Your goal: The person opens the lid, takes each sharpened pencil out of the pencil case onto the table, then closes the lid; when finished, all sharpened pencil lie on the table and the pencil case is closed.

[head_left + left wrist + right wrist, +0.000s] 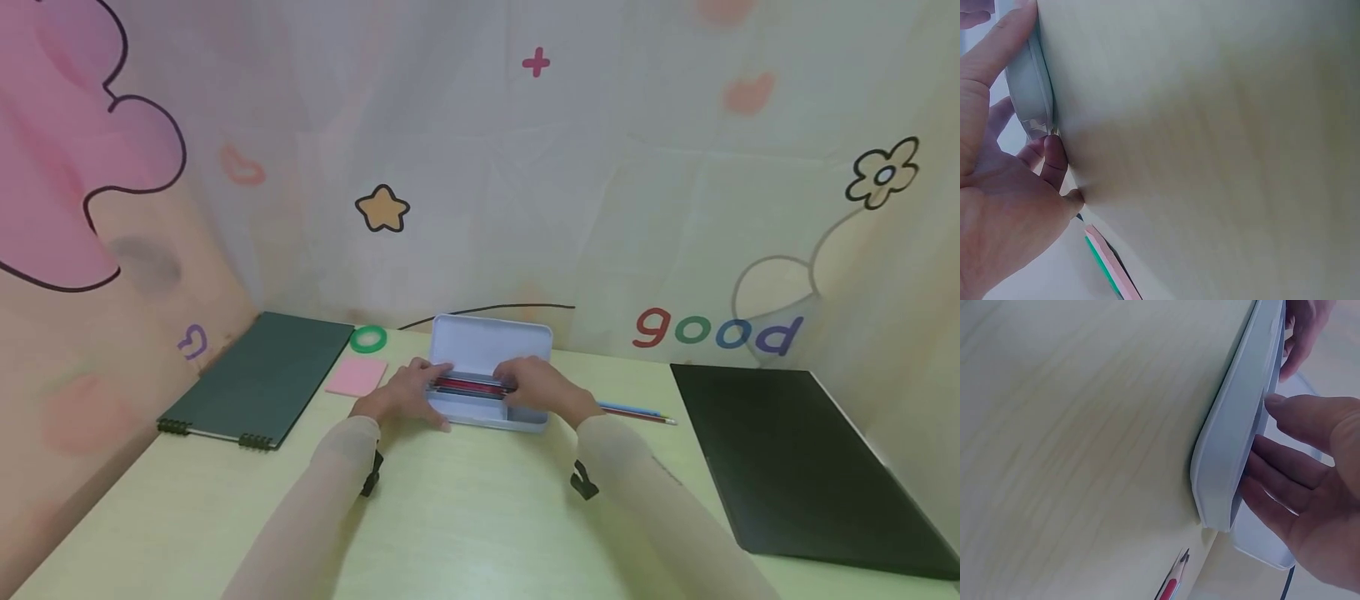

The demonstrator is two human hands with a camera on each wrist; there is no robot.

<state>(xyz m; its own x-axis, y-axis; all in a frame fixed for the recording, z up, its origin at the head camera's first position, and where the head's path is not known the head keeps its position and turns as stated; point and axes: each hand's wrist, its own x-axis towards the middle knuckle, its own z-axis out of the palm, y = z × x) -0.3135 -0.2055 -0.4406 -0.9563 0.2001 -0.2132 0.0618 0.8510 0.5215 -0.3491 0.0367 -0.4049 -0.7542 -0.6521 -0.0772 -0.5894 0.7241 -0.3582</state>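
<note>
A white pencil case lies on the table with its lid raised at the back. Several pencils, dark and red, lie lengthwise in its tray. My left hand grips the case's left end, its thumb along the front wall and curled fingers at the end in the left wrist view. At the other end, my right hand dips its fairly straight fingers over the rim, by the pencils' right ends. In the right wrist view, its thumb lies at the rim, apart from the fingers; the case hides the fingertips.
Two loose pencils lie right of the case. Sticky notes, a green tape roll and a dark spiral-bound pad are on the left. A large black board or mat covers the table's right side.
</note>
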